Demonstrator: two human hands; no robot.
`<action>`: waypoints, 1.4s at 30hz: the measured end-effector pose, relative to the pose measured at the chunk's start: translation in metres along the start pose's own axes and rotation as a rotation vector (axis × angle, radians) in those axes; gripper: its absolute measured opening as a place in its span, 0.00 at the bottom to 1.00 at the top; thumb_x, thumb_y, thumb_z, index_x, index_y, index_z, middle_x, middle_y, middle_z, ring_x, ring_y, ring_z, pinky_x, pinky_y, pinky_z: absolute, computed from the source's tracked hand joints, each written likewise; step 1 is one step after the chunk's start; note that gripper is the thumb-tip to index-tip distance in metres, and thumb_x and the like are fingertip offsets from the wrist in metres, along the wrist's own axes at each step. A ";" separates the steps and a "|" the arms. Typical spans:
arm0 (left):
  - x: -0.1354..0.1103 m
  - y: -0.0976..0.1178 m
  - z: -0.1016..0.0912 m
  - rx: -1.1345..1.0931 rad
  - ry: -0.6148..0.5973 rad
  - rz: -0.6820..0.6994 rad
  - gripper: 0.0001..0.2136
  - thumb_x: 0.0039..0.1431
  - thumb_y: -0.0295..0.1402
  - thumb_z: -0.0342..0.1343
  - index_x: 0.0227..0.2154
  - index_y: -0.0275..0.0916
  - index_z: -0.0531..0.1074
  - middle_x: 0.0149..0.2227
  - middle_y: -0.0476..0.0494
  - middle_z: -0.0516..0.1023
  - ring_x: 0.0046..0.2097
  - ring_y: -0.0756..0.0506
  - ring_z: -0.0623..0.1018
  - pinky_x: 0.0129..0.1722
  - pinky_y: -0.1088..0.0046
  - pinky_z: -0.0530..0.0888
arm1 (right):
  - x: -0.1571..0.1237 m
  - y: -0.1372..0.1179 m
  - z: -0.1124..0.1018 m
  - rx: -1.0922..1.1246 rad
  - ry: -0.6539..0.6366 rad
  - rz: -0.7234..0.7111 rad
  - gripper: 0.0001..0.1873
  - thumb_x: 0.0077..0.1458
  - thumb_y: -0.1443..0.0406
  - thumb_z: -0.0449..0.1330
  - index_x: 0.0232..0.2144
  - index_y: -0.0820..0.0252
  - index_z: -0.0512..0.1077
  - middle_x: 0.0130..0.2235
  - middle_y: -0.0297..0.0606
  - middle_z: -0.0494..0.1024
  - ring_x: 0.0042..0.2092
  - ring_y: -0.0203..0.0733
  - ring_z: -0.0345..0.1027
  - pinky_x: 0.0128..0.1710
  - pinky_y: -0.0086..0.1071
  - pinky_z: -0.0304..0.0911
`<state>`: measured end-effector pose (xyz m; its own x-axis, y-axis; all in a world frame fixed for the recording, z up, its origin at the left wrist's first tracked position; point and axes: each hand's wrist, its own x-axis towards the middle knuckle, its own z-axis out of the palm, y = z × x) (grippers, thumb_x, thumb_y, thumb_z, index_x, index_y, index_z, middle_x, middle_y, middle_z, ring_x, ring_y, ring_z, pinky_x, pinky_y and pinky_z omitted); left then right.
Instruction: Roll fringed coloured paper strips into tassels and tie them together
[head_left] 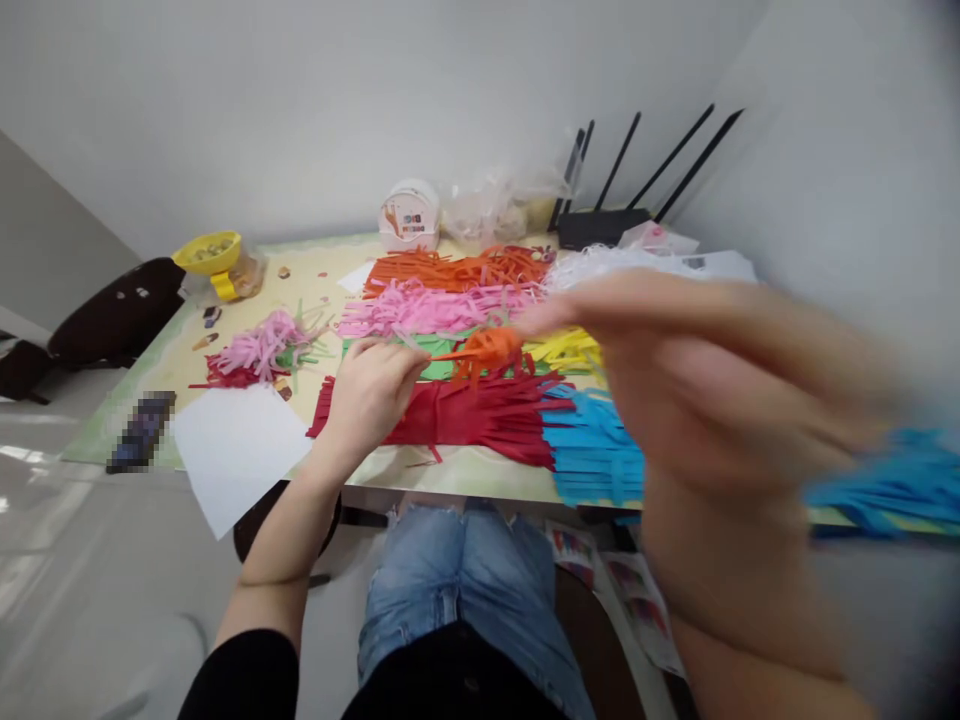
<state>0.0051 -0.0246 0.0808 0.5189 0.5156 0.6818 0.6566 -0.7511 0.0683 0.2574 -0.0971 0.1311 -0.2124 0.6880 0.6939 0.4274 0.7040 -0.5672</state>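
Note:
My left hand rests over the fringed red paper, its fingers pinched on the thin end of an orange paper strip. My right hand is raised close to the camera and smeared by motion; its fingertips reach the rolled orange end of that strip. Fringed paper lies in rows on the table: orange, pink, green, yellow and blue.
A white sheet and a phone lie at the table's near left edge. A pink strip pile, a yellow bowl, a white round container, plastic bags and a black router stand further back.

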 end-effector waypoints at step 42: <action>0.022 -0.054 0.061 -1.167 0.613 -1.070 0.21 0.48 0.50 0.75 0.28 0.36 0.80 0.23 0.51 0.76 0.28 0.51 0.77 0.38 0.72 0.79 | 0.211 0.327 0.108 -0.509 -0.405 0.581 0.16 0.71 0.63 0.57 0.54 0.65 0.77 0.58 0.51 0.79 0.60 0.51 0.73 0.63 0.47 0.67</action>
<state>0.0144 0.0526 0.0474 -0.3127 0.9423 0.1198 -0.3211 -0.2236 0.9203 0.2577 0.2967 0.0443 -0.0938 0.9915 0.0904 0.8851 0.1246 -0.4485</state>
